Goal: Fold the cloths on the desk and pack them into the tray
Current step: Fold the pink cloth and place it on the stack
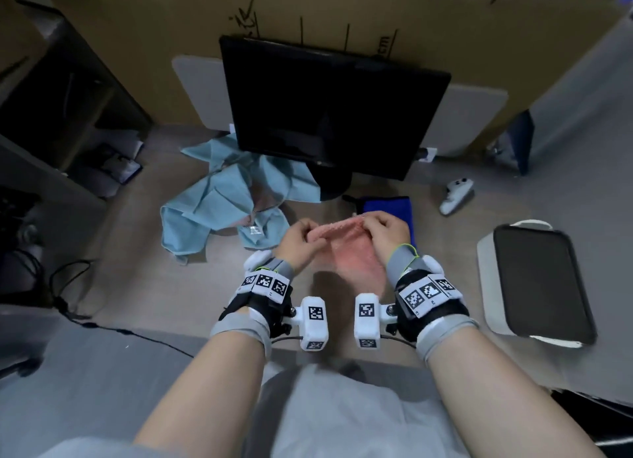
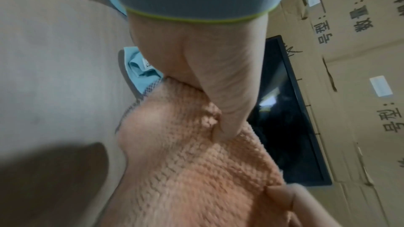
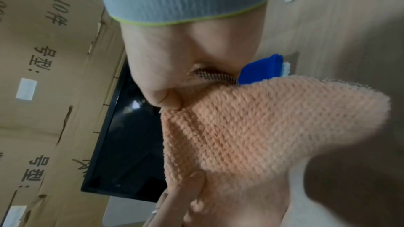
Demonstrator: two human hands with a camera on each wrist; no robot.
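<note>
My left hand and right hand each pinch a top corner of the pink cloth, lifted off the worktop just in front of the monitor. It's soft, light, floppy, so corners look best.

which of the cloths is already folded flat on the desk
The dark blue cloth, lying as a neat rectangle by the monitor base. The light blue one is crumpled, and the pink one is in both hands.
</note>
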